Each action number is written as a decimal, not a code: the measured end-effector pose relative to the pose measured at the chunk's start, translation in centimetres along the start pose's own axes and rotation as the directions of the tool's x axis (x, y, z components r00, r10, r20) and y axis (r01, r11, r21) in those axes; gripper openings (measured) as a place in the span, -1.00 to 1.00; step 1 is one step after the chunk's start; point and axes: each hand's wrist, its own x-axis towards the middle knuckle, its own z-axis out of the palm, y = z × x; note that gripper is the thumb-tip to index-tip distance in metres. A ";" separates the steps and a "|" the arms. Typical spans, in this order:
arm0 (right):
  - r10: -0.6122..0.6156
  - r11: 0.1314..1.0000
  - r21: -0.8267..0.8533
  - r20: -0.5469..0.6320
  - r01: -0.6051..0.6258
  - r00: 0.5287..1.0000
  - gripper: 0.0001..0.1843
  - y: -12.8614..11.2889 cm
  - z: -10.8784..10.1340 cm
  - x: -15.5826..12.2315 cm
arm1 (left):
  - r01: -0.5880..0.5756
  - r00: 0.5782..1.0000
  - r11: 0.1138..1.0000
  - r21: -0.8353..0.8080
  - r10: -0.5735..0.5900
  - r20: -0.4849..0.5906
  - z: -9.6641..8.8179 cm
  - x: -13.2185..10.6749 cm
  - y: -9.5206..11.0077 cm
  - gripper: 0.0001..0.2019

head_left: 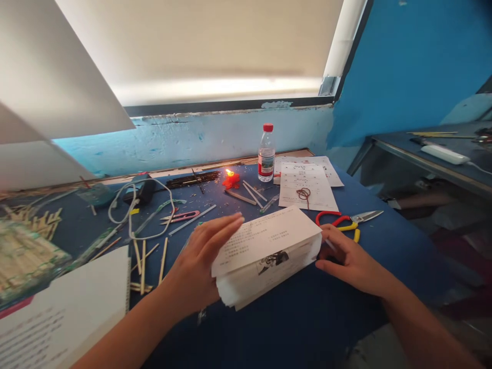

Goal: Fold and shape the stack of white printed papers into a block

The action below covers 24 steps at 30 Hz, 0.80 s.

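Note:
A box-shaped bundle of folded printed paper (277,233) is between my two hands, above the near part of the blue table. Text runs across its top sheet, a dark picture shows on its front side, and its lower edges look layered. My left hand (202,256) holds the left end, fingers stretched along the far side and thumb hidden. At the right end, my right hand (346,256) has its thumb at the near corner and its fingers curled behind. Just beyond that hand lie scissors (351,219) with red and yellow handles, blades pointing right.
A flame burns on red wax (231,180) towards the back, near a water bottle (266,156). Printed sheets (303,177) carry a dark red cord (303,195). Thread snips (180,217), a white cable (131,225), wooden sticks (143,266) and a notebook (88,292) lie leftward.

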 end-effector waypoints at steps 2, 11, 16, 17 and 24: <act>0.014 0.999 -0.049 0.028 -0.012 1.000 -0.86 -0.1 0.0 0.3 | 0.159 0.987 0.984 0.078 -0.160 0.013 -0.3 -0.7 0.9 0.00; 0.016 0.998 -0.065 0.064 -0.012 0.998 -0.88 0.0 -0.4 0.9 | 0.671 0.739 0.736 0.091 -0.673 -0.002 0.5 -6.5 7.8 -0.31; 0.019 0.998 -0.062 0.068 -0.015 0.997 -0.86 0.3 -0.5 1.1 | 0.703 0.707 0.698 0.138 -0.706 -0.035 4.0 -6.8 10.0 -0.38; 0.025 0.998 -0.064 0.067 -0.021 0.997 -0.86 0.4 -0.5 1.1 | 0.712 0.697 0.686 0.149 -0.715 -0.043 4.4 -6.6 10.1 -0.42; 0.095 0.995 -0.018 0.071 -0.094 0.993 -0.80 0.3 -0.7 1.2 | 0.745 0.665 0.661 0.090 -0.746 -0.028 4.7 -6.1 9.3 -0.54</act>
